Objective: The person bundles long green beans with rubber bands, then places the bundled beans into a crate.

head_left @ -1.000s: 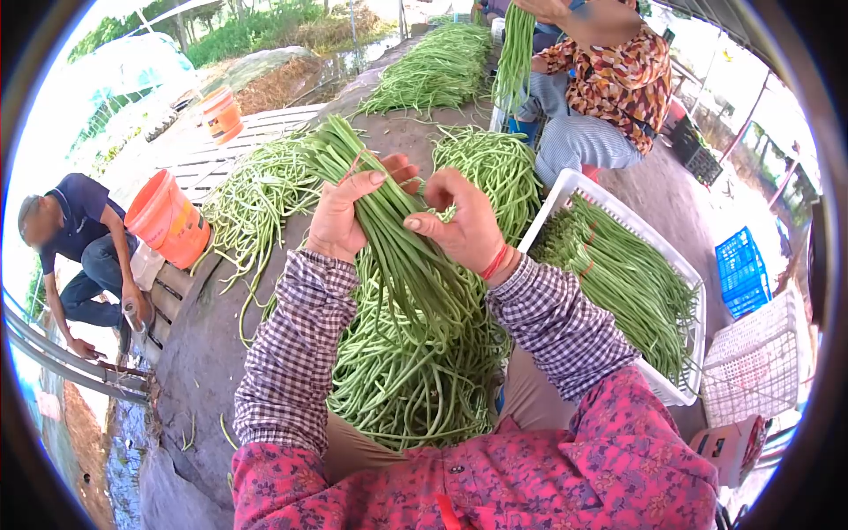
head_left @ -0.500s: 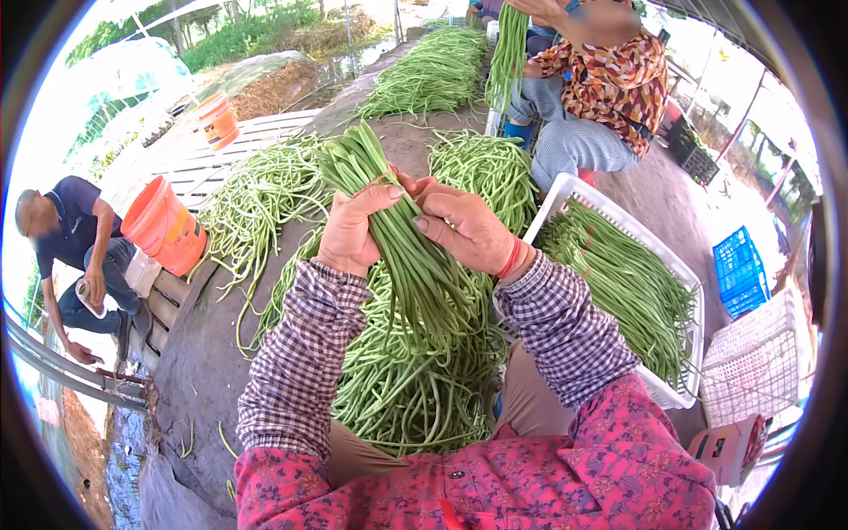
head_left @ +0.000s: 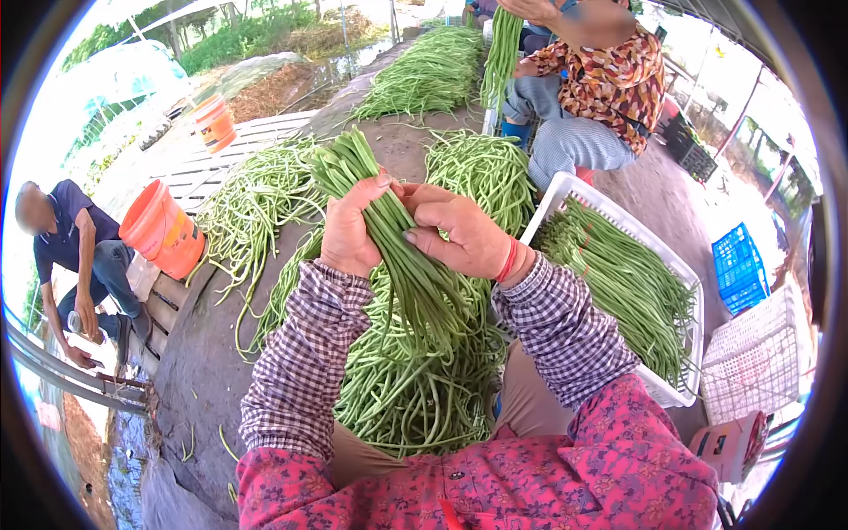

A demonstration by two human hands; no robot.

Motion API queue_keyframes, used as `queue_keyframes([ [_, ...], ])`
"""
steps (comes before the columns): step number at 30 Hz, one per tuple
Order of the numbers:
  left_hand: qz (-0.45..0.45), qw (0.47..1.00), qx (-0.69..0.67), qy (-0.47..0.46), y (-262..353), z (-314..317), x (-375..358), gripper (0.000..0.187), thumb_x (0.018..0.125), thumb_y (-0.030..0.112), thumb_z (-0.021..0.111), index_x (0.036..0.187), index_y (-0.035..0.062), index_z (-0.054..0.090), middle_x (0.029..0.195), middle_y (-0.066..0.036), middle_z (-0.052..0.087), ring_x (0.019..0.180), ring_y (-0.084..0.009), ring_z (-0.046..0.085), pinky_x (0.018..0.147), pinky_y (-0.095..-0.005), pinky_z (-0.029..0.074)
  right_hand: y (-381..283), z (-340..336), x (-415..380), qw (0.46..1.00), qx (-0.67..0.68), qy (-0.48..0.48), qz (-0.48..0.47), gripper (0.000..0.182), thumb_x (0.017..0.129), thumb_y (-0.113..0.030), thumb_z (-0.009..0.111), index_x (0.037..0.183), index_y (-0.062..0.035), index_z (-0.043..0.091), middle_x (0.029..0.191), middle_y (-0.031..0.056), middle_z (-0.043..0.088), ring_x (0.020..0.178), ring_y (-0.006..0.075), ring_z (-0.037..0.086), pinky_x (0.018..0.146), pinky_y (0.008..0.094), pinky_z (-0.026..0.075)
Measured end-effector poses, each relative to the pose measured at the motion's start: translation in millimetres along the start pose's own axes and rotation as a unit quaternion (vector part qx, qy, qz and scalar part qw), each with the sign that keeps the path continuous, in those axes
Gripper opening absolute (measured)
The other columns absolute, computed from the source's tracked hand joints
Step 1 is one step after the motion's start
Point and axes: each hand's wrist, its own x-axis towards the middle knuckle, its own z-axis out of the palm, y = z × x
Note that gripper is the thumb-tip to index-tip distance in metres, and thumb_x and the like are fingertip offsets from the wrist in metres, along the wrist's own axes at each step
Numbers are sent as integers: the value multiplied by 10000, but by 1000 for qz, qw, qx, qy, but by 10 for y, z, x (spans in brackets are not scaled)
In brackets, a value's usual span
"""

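Note:
A bundle of long green beans (head_left: 408,265) hangs slantwise in front of me, its cut ends at the upper left. Around its upper part my left hand (head_left: 355,230) is wrapped. My right hand (head_left: 459,231) presses against the bundle's right side, thumb and fingers pinched together; a red band circles that wrist. Below the bundle lies a loose heap of beans (head_left: 415,397) between my knees. On the right, a white crate (head_left: 695,353) holds many beans laid lengthwise, with red ties showing among them.
More bean piles lie ahead (head_left: 481,172), at the left (head_left: 256,199) and farther back (head_left: 424,75). An orange bucket (head_left: 163,231) stands left, near a crouching person (head_left: 79,230). Another person (head_left: 609,88) sits ahead right, holding beans. Blue (head_left: 740,269) and white baskets (head_left: 751,367) stand right.
The fingers of my right hand have shifted slightly at the bundle, and the red tie seen there earlier is now hidden. The crouching person's hands have moved a little.

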Motion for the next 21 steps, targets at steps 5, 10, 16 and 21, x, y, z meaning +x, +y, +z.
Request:
queue_keyframes([
  [5,13,998,-44,-38,-16,64,-36,198,807,91,627,979,34,547,861,-89,606,895,-251,613,795,-392,519,-4,-48,-74,998,50,-35,20,83,785,-14,603,815,55,570,902,153,536,903,307,539,803,375,436],
  [10,-32,996,-55,-70,17,21,-45,194,845,146,595,1009,73,524,883,-55,570,958,-243,557,904,-406,455,23,-74,-92,997,52,-58,17,106,785,-25,614,823,66,576,909,144,533,915,294,535,790,356,440],
  [16,34,993,-15,-114,91,14,-16,289,771,75,655,1029,53,526,839,-83,598,865,-270,599,817,-416,495,88,-104,-201,962,225,-9,153,207,828,-174,665,806,22,600,863,76,594,803,165,551,722,291,451],
  [21,24,985,-7,-170,202,72,-109,355,767,178,682,1048,49,506,928,-110,569,789,-228,607,682,-350,528,256,65,-159,932,292,0,214,861,665,-531,752,1246,34,460,1210,154,526,1157,242,473,995,374,366],
])
